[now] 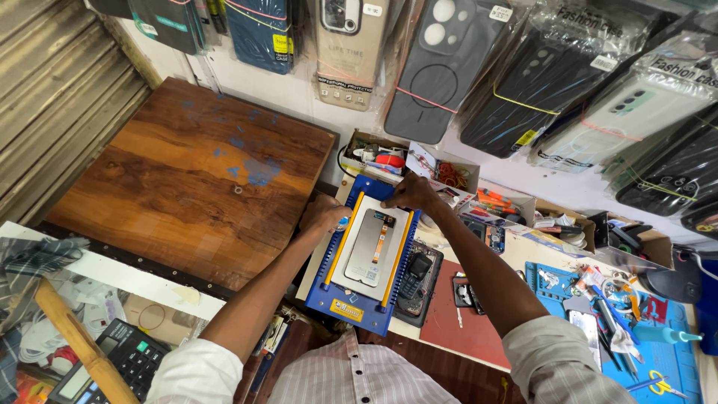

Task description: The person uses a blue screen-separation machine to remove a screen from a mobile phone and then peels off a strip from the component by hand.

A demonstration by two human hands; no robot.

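A blue heating plate with two yellow rails stands on the bench in front of me. A grey phone screen panel lies face down on its pale pad, a flex cable running down its back. My left hand rests at the plate's left far edge, fingers curled on a small blue-tipped thing. My right hand presses on the far end of the plate, just above the panel's top edge.
A dark opened phone lies right of the plate. Small cardboard boxes of parts line the wall. A blue work mat with tools is at the right. A wooden board lies left, a calculator below it. Phone cases hang above.
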